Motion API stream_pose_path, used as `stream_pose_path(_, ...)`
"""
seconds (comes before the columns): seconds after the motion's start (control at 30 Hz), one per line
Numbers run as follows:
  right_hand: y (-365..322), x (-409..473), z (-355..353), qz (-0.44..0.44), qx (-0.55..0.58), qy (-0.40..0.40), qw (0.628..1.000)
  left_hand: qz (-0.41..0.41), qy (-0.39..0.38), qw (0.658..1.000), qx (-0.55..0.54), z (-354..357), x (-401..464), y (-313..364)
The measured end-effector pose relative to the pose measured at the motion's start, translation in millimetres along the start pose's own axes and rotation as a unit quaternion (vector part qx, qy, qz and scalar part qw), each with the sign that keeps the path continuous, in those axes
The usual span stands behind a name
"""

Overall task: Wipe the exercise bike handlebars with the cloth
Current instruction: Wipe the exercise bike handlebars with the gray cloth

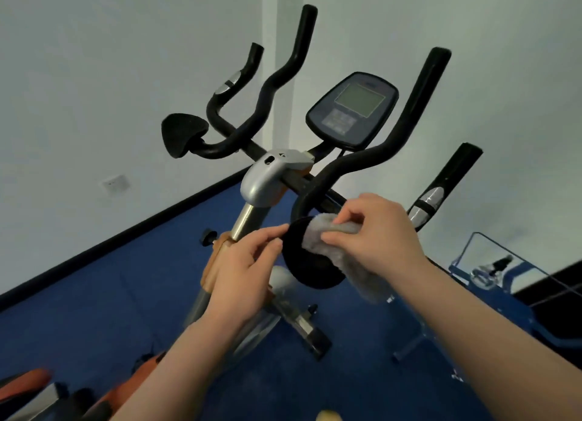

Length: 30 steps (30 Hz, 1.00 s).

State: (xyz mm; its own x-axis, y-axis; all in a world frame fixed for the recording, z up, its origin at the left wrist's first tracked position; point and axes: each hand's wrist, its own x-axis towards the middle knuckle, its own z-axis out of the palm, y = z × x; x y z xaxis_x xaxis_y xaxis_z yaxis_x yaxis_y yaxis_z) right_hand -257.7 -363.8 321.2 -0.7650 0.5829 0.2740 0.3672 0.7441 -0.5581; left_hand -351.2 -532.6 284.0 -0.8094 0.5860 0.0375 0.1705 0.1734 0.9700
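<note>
The exercise bike's black handlebars fill the middle of the view, with several curved bars rising toward the wall. A black elbow pad sits at the near end of the right bar. My right hand is closed on a grey cloth and presses it against that pad; the cloth's loose end hangs down to the right. My left hand pinches the pad's left edge with its fingertips. A second elbow pad is on the left bar.
The console screen stands between the bars. Below are the silver stem, the bike's base foot and blue floor. A blue frame with clear panel stands at right. Orange equipment lies at lower left.
</note>
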Motion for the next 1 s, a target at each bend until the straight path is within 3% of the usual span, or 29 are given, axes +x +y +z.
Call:
stream_pose_path(0.1, -17, 9, 15, 0.028, 0.044, 0.032, 0.998, 0.011, -0.039, 0.999, -0.025, -6, 4, -4)
stream_pose_path(0.37, -9, -41, 6, 0.091, -0.031, 0.072, 0.993, 0.023, -0.09, 0.993, -0.071, -13, 11, -9)
stream_pose_path(0.5, -32, -22, 22, 0.064, 0.05, 0.134, 0.988, 0.003, -0.122, 0.987, -0.102, -20, 17, -7)
stream_pose_path(0.6, -44, -25, 52, 0.022, -0.02, 0.144, 0.989, -0.035, -0.125, 0.98, -0.148, -22, 17, -8)
stream_pose_path(0.7, -35, -51, 56, -0.055, -0.15, 0.089, 0.983, -0.042, -0.134, 0.977, -0.157, -24, 18, -9)
stream_pose_path(0.8, -28, -54, 40, -0.082, -0.171, 0.027, 0.981, -0.028, -0.15, 0.978, -0.143, -27, 20, -10)
stream_pose_path(0.93, -42, -26, 38, -0.016, -0.104, 0.093, 0.99, -0.011, -0.146, 0.981, -0.126, -28, 22, -13)
stream_pose_path(1.0, -42, -30, 46, -0.021, -0.124, 0.083, 0.988, -0.002, -0.141, 0.984, -0.113, -24, 21, -15)
